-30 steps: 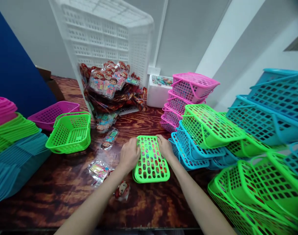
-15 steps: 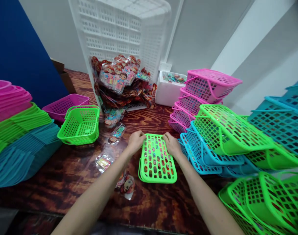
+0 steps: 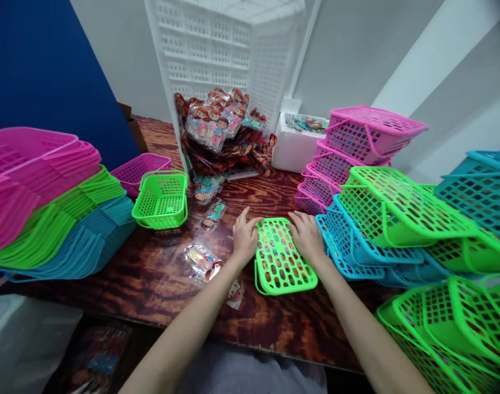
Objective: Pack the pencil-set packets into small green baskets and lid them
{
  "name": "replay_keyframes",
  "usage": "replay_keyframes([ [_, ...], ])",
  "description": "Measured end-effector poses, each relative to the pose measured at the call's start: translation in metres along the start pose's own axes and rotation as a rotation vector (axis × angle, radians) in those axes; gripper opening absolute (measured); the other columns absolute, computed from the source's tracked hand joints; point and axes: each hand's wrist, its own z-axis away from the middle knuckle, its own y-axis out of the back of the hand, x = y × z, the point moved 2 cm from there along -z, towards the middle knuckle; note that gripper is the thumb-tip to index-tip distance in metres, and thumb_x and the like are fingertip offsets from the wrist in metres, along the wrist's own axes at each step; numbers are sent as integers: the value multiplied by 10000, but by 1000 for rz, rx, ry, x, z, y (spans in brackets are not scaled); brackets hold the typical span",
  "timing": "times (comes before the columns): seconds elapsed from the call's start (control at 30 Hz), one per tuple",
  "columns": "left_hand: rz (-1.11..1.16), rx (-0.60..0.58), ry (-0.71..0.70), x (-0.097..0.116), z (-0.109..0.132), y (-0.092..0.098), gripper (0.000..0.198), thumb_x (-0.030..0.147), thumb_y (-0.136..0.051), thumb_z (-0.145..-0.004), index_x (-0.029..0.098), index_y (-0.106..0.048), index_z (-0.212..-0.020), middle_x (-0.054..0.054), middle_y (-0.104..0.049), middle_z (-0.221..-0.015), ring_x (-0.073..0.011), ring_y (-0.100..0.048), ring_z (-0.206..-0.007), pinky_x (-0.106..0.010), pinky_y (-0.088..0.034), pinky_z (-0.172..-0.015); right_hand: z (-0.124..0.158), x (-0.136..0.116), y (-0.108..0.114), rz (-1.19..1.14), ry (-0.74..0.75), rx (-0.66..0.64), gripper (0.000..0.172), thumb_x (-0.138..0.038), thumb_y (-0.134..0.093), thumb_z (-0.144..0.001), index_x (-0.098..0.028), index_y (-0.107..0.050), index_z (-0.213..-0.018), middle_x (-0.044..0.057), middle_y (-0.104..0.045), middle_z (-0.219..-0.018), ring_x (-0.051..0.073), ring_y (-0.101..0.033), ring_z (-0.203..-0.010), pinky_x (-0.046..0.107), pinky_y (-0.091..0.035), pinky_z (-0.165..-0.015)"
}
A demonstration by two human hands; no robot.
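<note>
A green lidded basket (image 3: 280, 257) lies on the dark wood-grained table before me, and colourful contents show through the slots of its lid. At its far left corner is my left hand (image 3: 245, 236), fingers stretched forward and thumb at the lid's edge. My right hand (image 3: 308, 236) rests by the far right corner, its fingers spread along the rim. Neither hand is wrapped round the basket. Left of my left forearm lie clear plastic packets (image 3: 202, 262) with printed cartoon figures. One more packet (image 3: 235, 294) is partly covered by that forearm.
An open green basket (image 3: 161, 202) stands to the left, beside nested pink, green and blue baskets (image 3: 69, 219). A white crate (image 3: 204, 41) holds piled packets at the back, near a white foam box (image 3: 293, 150). Filled pink baskets (image 3: 352, 137) and blue baskets (image 3: 356, 254) crowd the right.
My fingers have loosened from the basket's far corners and spread outward, the left ones now pointing forward. The whole view has shifted, bringing more of the nested stack at the left into sight.
</note>
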Motion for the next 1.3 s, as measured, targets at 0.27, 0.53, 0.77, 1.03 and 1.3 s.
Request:
replay_keyframes([
  [0.27, -137, -66, -62, 9, 16, 6, 502, 0, -397, -816, 260, -706, -1114, -40, -622, -1369, -223, -489, -1343, -573, -165, -1196, 125, -45, 14, 338, 493, -282, 720, -586, -571, -916, -245, -390, -1523, 118, -340, -1603, 326, -256, -1493, 579, -228, -1197],
  [0.53, -228, -74, -77, 9, 16, 5, 463, 19, -400, -838, 266, -712, -1074, -28, -640, -1343, -215, -547, -1263, -579, -157, -1200, 138, -21, -14, 402, 531, -148, 382, -359, -557, -957, -393, -609, -1333, 9, -525, -1490, 303, -303, -1480, 530, -251, -1179],
  [0.77, -329, -91, -162, 15, 27, 26, 371, 58, -449, -838, 242, -703, -1035, -70, -670, -1221, -250, -579, -1170, -580, -180, -1190, 145, -25, -5, 304, 532, -158, 453, -381, -529, -966, -350, -529, -1417, 35, -536, -1482, 291, -373, -1440, 526, -269, -1149],
  [1.03, -758, -137, -396, 35, 47, 60, 225, 353, -491, -960, 206, -639, -873, -72, -595, -854, -273, -590, -863, -630, -216, -1151, 147, -23, 29, -75, 205, -77, 373, -459, -468, -992, -313, -600, -1309, 63, -602, -1390, 280, -467, -1357, 523, -336, -1142],
  [1.3, -422, -224, -300, 18, 29, 33, 288, 252, -395, -979, 194, -549, -1215, -118, -596, -1247, -261, -601, -1110, -403, -510, -944, 119, 22, 9, -514, -440, 133, 380, -521, -491, -933, -192, -662, -851, 37, -670, -825, 206, -608, -790, 304, -491, -739],
])
